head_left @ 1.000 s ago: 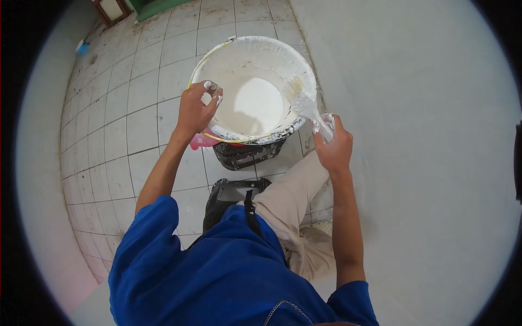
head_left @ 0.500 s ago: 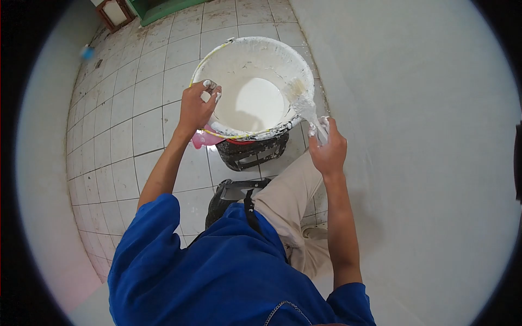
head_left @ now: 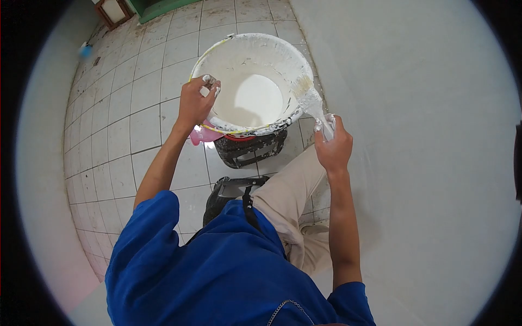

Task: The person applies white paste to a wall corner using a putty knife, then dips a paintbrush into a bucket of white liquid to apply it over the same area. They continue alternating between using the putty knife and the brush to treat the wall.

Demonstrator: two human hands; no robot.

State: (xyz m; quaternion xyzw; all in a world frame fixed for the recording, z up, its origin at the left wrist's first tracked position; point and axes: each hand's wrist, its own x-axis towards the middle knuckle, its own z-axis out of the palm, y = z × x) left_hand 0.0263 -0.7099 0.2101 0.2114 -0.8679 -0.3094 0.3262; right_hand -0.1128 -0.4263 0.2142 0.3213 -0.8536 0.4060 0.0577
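Observation:
A large white bucket [head_left: 266, 49], spattered with paint and holding white liquid, stands at the upper middle. My left hand [head_left: 198, 101] is at its left rim, fingers curled together and smeared white; what they hold, if anything, is hidden. My right hand [head_left: 333, 144] grips the handle of a paint brush [head_left: 311, 101] just right of the bucket. The paint-coated bristles point up and left, over the right rim. A yellow bucket handle [head_left: 235, 132] lies along the near rim.
Under the bucket is a black, paint-spotted stool [head_left: 253, 152], with a pink item [head_left: 203, 135] beside it. Another black object [head_left: 217, 202] is near my legs. A pale wall [head_left: 424, 136] rises at the right. A green object [head_left: 163, 10] stands at the top on the tiled floor [head_left: 144, 122].
My right hand and the brush have moved slightly right, the bristles shifting toward the right rim. My left hand and the bucket appear slightly higher in view.

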